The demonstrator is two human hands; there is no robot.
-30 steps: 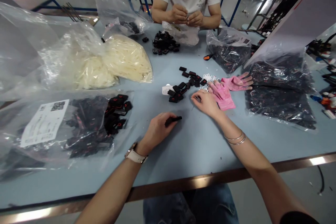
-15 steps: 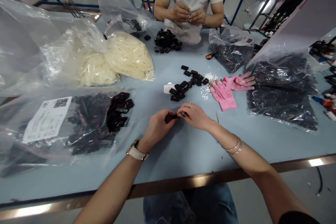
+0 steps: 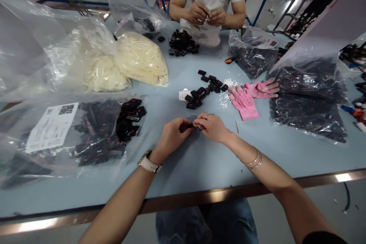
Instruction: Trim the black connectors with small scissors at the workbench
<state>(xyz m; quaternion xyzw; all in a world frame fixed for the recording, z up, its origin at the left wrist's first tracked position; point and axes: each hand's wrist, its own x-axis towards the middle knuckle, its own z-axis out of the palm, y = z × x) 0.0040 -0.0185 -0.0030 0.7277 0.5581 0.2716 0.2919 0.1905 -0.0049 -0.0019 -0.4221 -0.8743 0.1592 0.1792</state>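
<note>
My left hand (image 3: 170, 135) is closed round a small black plastic part (image 3: 186, 126) just above the blue table (image 3: 217, 160). My right hand (image 3: 213, 126) meets it from the right, its fingertips pinched at the part's end; whatever tiny piece they hold is hidden. A loose pile of the same black parts (image 3: 203, 89) lies a little beyond my hands. Beside that pile is a scatter of tiny white pieces (image 3: 228, 88).
Two pink gloves (image 3: 250, 97) lie right of the pile. Clear bags of black parts sit at the left (image 3: 94, 131) and right (image 3: 307, 101); bags of cream strips (image 3: 137, 61) are at back left. Across the table a person's hands (image 3: 206, 14) work on a part.
My right hand drew back from the white pieces by the gloves and came to my left hand; both now meet at the black part. The view shifted slightly.
</note>
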